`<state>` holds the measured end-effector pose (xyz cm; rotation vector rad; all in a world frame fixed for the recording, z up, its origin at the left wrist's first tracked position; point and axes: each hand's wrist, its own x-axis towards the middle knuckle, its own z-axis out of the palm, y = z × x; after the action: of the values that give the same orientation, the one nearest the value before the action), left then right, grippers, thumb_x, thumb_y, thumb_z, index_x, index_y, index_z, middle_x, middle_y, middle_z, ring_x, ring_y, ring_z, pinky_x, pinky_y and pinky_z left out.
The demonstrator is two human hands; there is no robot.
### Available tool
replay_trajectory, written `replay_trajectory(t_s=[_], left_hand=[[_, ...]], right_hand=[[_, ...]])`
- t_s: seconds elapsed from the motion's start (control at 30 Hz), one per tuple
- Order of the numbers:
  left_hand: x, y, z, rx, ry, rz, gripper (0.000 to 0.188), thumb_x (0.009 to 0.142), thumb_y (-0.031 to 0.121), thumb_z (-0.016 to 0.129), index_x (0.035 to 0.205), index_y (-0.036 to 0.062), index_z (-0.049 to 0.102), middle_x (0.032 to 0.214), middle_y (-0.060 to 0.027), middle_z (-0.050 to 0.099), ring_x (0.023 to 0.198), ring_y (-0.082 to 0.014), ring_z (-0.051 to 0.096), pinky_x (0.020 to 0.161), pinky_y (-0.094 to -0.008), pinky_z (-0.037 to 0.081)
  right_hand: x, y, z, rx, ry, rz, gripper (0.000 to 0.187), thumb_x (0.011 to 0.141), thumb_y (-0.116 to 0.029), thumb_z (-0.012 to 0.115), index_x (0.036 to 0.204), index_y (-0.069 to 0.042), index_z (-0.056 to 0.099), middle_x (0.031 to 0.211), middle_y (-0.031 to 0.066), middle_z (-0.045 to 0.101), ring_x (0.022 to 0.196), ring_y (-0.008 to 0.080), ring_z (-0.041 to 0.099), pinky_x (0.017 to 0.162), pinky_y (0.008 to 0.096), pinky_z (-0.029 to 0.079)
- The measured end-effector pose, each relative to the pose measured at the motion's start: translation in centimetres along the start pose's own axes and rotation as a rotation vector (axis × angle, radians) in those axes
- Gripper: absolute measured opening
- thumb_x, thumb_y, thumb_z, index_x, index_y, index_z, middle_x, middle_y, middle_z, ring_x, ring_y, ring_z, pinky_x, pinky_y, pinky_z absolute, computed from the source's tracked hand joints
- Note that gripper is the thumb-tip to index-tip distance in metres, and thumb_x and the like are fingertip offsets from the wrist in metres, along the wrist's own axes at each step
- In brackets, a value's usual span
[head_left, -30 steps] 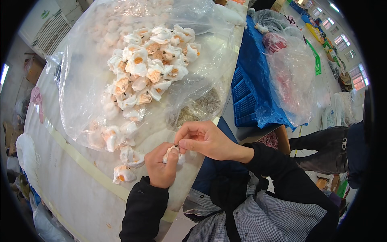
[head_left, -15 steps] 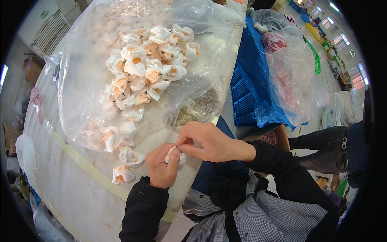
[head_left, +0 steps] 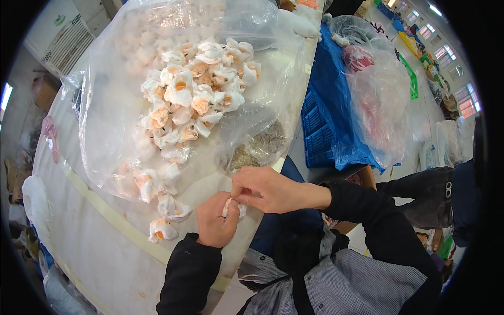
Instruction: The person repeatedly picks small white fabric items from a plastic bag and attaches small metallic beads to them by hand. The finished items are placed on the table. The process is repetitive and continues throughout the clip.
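A workshop, shown by its worktable [head_left: 100,252], blue crate [head_left: 316,131] and heaped flower heads [head_left: 179,90] (white and peach).

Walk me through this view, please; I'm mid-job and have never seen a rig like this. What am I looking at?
There is no robot here, just a person's bare hands. The view comes from a wide fisheye camera on their head, looking down, so straight edges bend.

On the pale table lies a pile of white-and-peach flower heads, partly under a clear plastic bag. A smaller clear bag of grainy bits sits nearby.

The left hand holds one small white flower. The right hand pinches close against it; what its fingertips grip is too small to tell.
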<state>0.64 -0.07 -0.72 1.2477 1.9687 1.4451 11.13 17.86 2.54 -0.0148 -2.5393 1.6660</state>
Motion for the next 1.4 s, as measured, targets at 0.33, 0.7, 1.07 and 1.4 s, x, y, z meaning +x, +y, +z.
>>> replay_trajectory(t_s=[0.33,0.7,1.07,1.4], left_hand=[[0.1,0.3,0.0,0.024,-0.019,0.018,0.01,0.093,0.007,0.062,0.094,0.0003,0.07,0.08,-0.0182,0.066,0.068,-0.0358,0.066,0.062,-0.039,0.051],[9.3,6.6,-4.4,0.041,0.439,0.057,0.048,0.099,0.02,0.07,0.142,0.0031,0.058,0.125,-0.0166,0.063,0.098,-0.0197,0.064,0.082,-0.0335,0.052],[3.1,4.8,-15.2,0.013,0.858,0.088,0.019,0.099,0.008,0.058,0.114,-0.0015,0.066,0.1,-0.0005,0.06,0.061,-0.0016,0.041,0.057,-0.0195,0.031],[-1.6,-4.9,-19.4,0.444,0.638,-0.282,0.028,0.089,0.017,0.077,0.11,-0.0003,0.07,0.099,-0.0123,0.073,0.092,-0.0239,0.069,0.083,-0.0367,0.053]], right_hand=[[-0.9,0.7,0.9,-0.138,0.121,-0.196,0.009,0.091,-0.005,0.071,0.098,-0.004,0.066,0.089,0.0119,0.061,0.087,0.0342,0.06,0.073,0.0419,0.05],[-2.9,-1.4,2.2,0.064,0.457,-0.145,0.028,0.098,-0.006,0.066,0.125,-0.006,0.07,0.085,0.0058,0.064,0.066,0.0161,0.057,0.062,0.0292,0.047],[-3.6,1.7,3.3,0.019,0.334,-0.053,0.013,0.093,-0.012,0.073,0.105,-0.007,0.075,0.079,0.0071,0.067,0.061,0.0202,0.06,0.06,0.0307,0.048],[-1.3,2.7,5.7,-0.231,0.373,-0.183,0.036,0.098,-0.026,0.07,0.067,-0.012,0.059,0.054,0.0092,0.048,0.048,0.0312,0.053,0.047,0.0419,0.039]])
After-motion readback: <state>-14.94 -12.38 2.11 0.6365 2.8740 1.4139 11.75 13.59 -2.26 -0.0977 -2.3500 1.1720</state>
